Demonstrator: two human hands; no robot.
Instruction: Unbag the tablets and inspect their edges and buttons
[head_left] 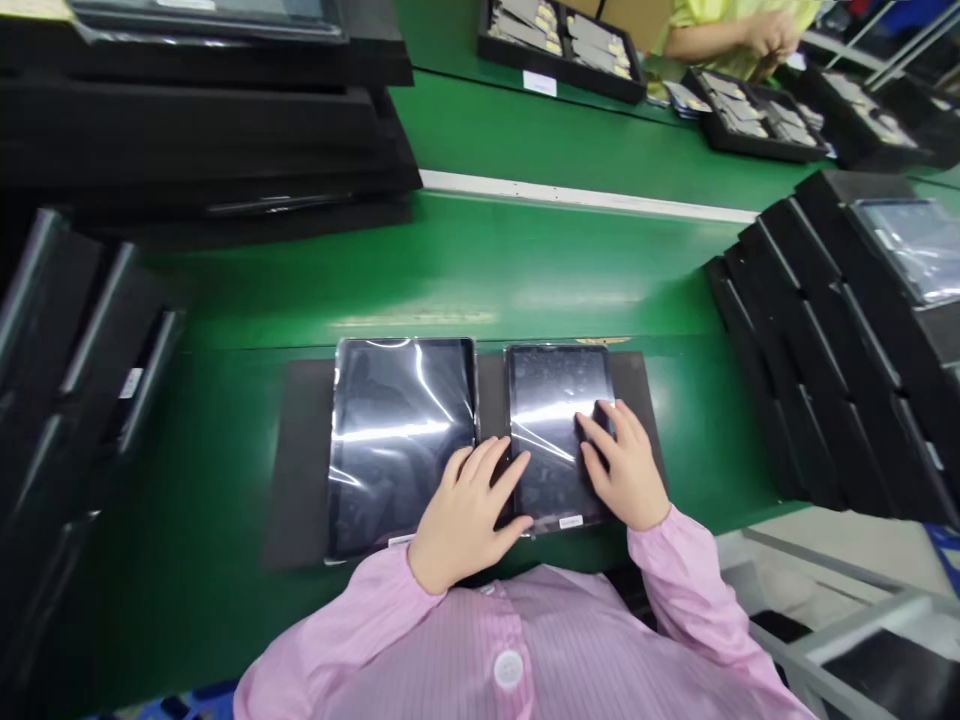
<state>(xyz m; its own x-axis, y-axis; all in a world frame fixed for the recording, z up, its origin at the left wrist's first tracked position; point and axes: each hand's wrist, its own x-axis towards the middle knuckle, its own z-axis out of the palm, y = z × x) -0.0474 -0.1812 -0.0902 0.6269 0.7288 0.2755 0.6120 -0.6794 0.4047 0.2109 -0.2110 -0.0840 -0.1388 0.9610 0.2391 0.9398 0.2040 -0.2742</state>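
Green worktop [555, 260], black stacks [817, 340] either side, co-worker [712, 40] opposite. Left hand [466, 515] spread between tablets [394, 400]; right hand [626, 468] spread over smaller tablet [544, 470].

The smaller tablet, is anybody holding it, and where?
Nobody seems to grip the smaller tablet: it lies flat, with the open right hand touching its right side and the open left hand over its left edge.

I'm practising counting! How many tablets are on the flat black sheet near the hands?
2: the bigger tablet on the left, and the smaller tablet on the right, partly under the right hand. Any underneath would be hidden.
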